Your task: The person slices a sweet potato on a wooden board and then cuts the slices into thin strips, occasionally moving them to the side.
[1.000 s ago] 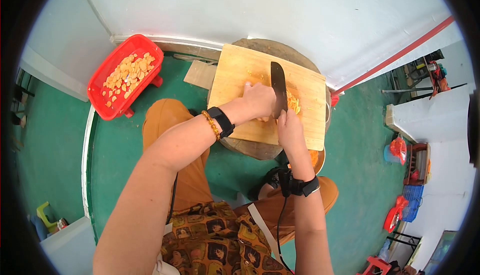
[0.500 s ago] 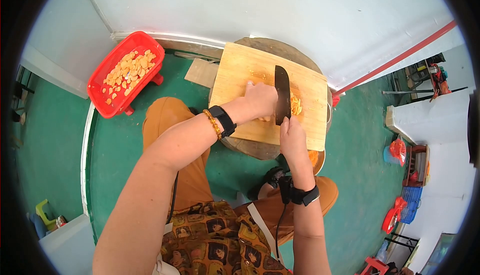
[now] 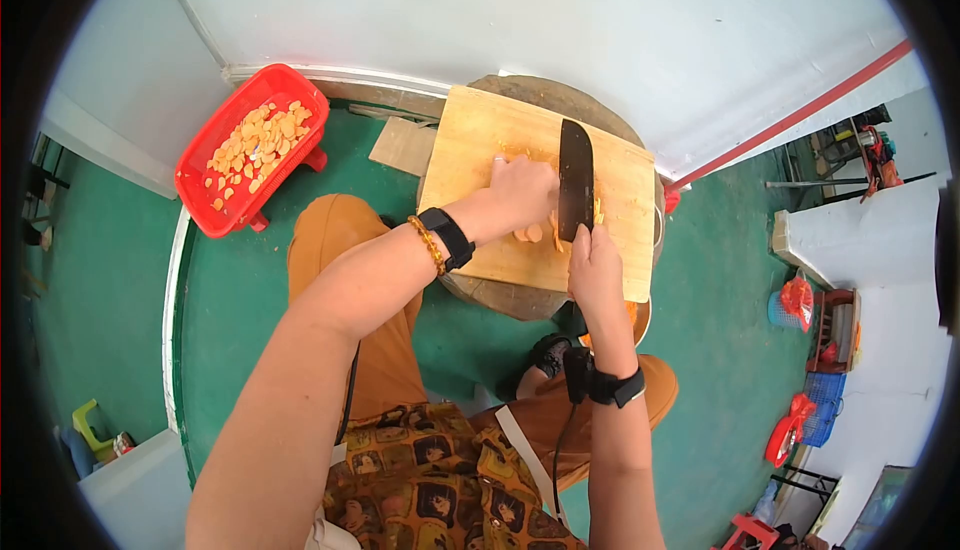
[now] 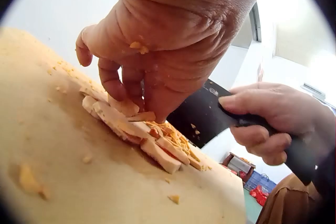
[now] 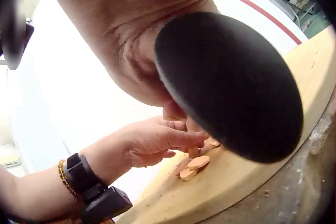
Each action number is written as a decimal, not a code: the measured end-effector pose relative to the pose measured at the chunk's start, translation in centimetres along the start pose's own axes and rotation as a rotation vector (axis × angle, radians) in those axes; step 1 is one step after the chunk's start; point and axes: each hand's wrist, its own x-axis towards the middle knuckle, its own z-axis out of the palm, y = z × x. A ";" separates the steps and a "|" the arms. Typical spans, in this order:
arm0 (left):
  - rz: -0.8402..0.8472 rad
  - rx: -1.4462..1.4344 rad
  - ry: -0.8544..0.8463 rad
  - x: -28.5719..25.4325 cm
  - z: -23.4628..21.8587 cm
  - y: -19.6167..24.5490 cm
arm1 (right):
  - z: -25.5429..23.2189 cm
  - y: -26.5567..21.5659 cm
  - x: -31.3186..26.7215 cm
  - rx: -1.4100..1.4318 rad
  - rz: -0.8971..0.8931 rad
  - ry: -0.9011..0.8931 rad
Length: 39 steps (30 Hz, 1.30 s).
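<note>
On the wooden cutting board (image 3: pixel 470 125), my left hand (image 3: pixel 524 192) bends its fingertips down onto overlapping orange vegetable slices (image 4: pixel 160 155) and grips them. Small orange crumbs cling to its palm. My right hand (image 3: pixel 597 268) holds the handle of a dark, broad cleaver (image 3: pixel 576 172), its blade just right of the left hand. Beside the slices lie thin orange shreds (image 4: pixel 176 140), partly covered by the blade in the head view. The handle's black butt (image 5: pixel 231 87) fills much of the right wrist view, with a few slices (image 5: pixel 195 166) beyond it.
The board sits on a round wooden block (image 3: pixel 510 296) close to the white wall. A red tub (image 3: pixel 190 175) of orange slices stands to the left. Partly under the board's near right corner is a bowl (image 3: pixel 643 320) with orange pieces.
The cleaver and right hand have shifted to the right across the board, covering more of the shreds. My left hand has moved only slightly; slices now show below its fingers.
</note>
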 end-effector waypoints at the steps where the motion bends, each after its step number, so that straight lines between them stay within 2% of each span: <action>1: 0.007 -0.020 -0.015 0.1 -0.1 0.0 | -0.1 0.3 -0.5 -0.003 -0.010 -0.007; 3: 0.019 -0.057 -0.043 0.1 -0.7 -0.2 | -0.3 0.5 -1.6 -0.005 -0.031 -0.023; 9: -0.037 0.097 -0.039 -0.3 -2.4 -0.3 | -1.1 -0.3 -3.4 -0.083 -0.007 -0.099; 12: -0.022 0.064 -0.109 -0.6 -3.4 -0.2 | -1.4 0.9 -2.9 -0.106 -0.038 -0.105; 15: -0.024 0.084 -0.264 -1.1 -4.2 0.4 | -1.9 1.6 -1.2 -0.136 -0.040 -0.062; 18: 0.068 0.158 -0.323 -1.6 -3.6 0.4 | -2.1 1.9 -0.4 -0.079 -0.015 -0.013; 22: 0.104 0.148 -0.265 -1.7 -2.0 0.4 | -1.9 0.2 -1.5 -0.053 0.095 -0.083; 25: 0.102 0.115 -0.157 -1.4 -0.7 0.2 | -1.2 1.2 -1.6 0.002 -0.004 -0.059; 26: 0.111 0.120 -0.100 -1.4 -0.3 0.0 | -1.1 1.3 -1.9 0.152 0.000 -0.063; 27: 0.121 0.122 -0.042 -1.4 -0.3 0.2 | -1.4 1.0 -2.1 0.139 0.016 -0.058; 32: 0.025 0.100 -0.093 -1.1 -1.1 0.4 | -1.9 -0.3 -3.0 0.118 0.069 -0.031; 39: -0.007 0.096 -0.084 -0.9 -0.5 0.1 | -0.2 0.6 -2.3 0.005 -0.043 0.000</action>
